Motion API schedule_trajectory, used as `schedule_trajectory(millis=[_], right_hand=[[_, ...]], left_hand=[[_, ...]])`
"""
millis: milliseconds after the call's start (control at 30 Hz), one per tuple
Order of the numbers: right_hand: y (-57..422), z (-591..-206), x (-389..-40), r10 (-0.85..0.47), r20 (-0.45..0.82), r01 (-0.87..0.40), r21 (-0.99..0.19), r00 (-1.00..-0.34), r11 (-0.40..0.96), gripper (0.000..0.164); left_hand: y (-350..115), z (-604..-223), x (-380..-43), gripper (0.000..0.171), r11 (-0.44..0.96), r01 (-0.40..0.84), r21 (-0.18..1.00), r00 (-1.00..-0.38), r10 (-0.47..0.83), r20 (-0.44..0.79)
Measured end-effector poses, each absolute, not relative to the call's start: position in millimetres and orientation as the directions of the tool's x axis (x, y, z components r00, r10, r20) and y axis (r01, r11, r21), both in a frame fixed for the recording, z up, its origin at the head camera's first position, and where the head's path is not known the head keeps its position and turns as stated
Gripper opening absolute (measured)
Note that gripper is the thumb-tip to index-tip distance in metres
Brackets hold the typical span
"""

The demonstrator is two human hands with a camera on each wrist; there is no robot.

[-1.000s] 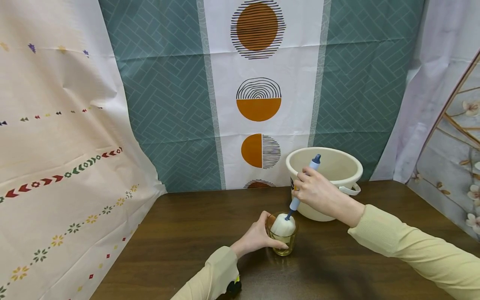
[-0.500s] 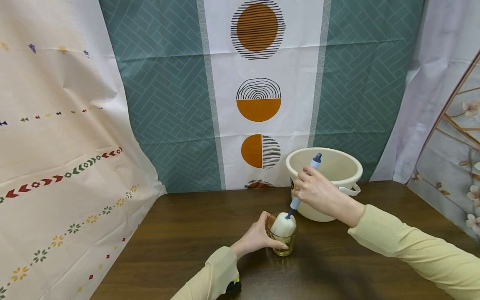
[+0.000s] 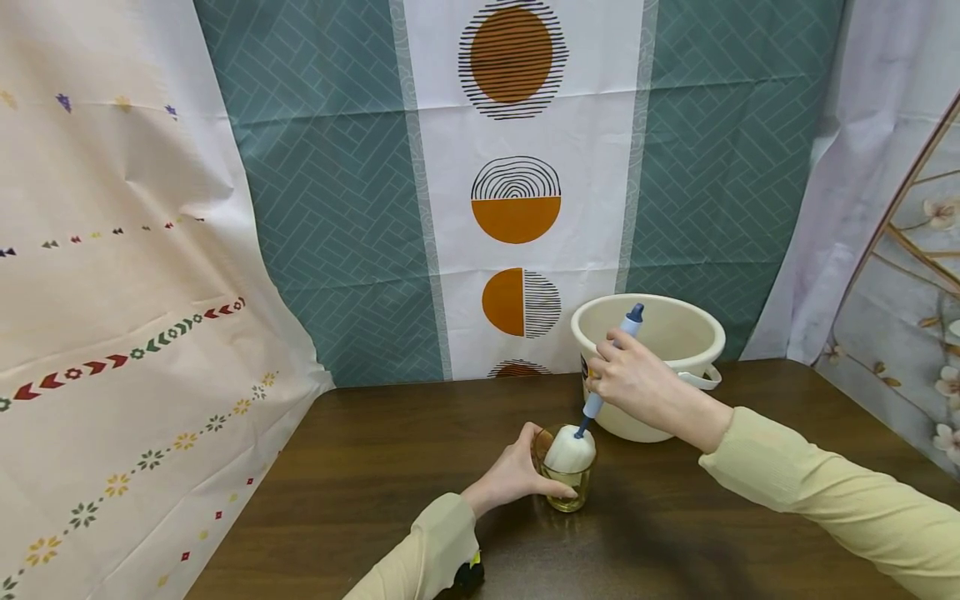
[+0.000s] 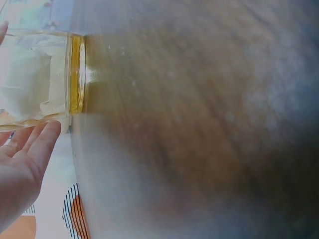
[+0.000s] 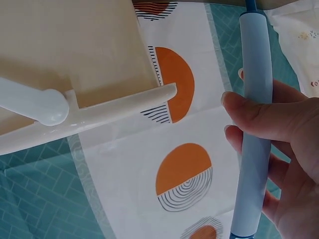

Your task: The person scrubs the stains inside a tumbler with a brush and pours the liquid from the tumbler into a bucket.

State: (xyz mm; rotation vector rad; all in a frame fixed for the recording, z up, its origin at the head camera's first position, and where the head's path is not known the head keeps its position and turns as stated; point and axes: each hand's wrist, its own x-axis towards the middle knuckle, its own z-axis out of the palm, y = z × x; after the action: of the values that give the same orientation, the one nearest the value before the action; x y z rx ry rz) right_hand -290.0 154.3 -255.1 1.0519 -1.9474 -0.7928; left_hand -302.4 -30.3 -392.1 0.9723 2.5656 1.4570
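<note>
An amber-tinted drinking glass (image 3: 564,493) stands upright on the brown table. My left hand (image 3: 516,475) grips it from the left, thumb across the near side and fingers round the far side; the left wrist view shows the glass (image 4: 76,74) between thumb and fingers. Inside the glass sits the white sponge head (image 3: 570,450) of a bottle brush. My right hand (image 3: 636,379) holds the brush by its light blue handle (image 3: 592,406), which tilts up to the right. In the right wrist view, thumb and fingers wrap the handle (image 5: 256,149).
A cream bucket (image 3: 637,429) with a white handle (image 3: 701,380) stands behind the right hand, close to it. Patterned cloths hang behind and along both sides of the brown table (image 3: 390,442). A small black object (image 3: 468,575) shows by the left sleeve.
The sponge head has shifted slightly right inside the glass, and the brush handle with it. The left hand keeps its grip on the glass in the same place.
</note>
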Motion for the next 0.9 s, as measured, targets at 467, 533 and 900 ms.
schedule_trajectory(millis=[467,533,900], right_hand=[[159,-256,-291,-0.871,0.340,-0.436,0.764,-0.356,0.476,0.018],[160,-256,-291,-0.869,0.340,-0.444,0.757,-0.359,0.480,0.019],[161,-253,-289,-0.868,0.327,-0.459,0.748,-0.374,0.480,0.021]], left_hand=[[-30,-392,-302,0.064,0.382,0.494,0.781,-0.810,0.528,0.255],[-30,-392,-302,0.065,0.385,0.497,0.778,-0.810,0.528,0.256],[-30,-414,-322,0.069,0.420,0.491,0.763,-0.820,0.517,0.244]])
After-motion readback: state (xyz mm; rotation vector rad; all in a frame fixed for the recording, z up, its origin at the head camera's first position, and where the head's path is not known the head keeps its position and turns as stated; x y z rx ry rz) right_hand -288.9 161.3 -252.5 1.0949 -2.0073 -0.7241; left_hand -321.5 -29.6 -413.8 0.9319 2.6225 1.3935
